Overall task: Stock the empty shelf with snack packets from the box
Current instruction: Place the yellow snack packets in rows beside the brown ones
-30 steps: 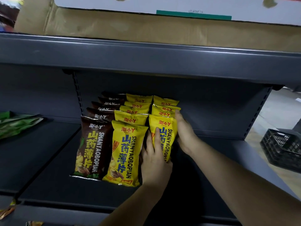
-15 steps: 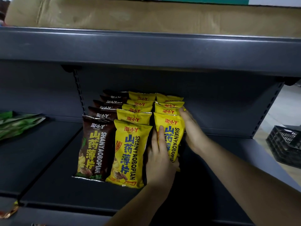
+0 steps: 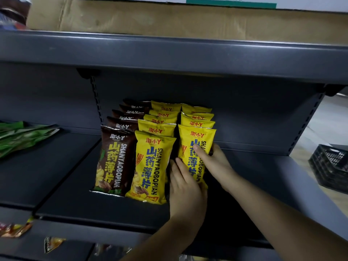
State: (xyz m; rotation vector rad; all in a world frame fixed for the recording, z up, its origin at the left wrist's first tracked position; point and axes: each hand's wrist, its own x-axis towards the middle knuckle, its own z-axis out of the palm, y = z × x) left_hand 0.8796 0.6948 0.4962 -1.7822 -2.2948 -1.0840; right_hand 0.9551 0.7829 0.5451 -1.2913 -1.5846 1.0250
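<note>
Front yellow packet (image 3: 195, 147) stands upright at head of right-hand row on dark shelf (image 3: 79, 196). Judge it light, puffy, film slick and crinkly; best held by side edges, not squeezed. My right hand (image 3: 216, 162) grips its right edge, thumb across face. My left hand (image 3: 185, 187) lies flat against its lower left, fingers straight. Print: "SHANYAOBOPIAN", blue Chinese characters. Middle yellow row (image 3: 152, 166) and brown row (image 3: 114, 159) alongside, same name.

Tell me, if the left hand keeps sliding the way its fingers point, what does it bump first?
Probably the front yellow packet of the right-hand row: the left hand already rests against its lower left edge, fingers pointing up and back. Depth is hard to judge.
</note>
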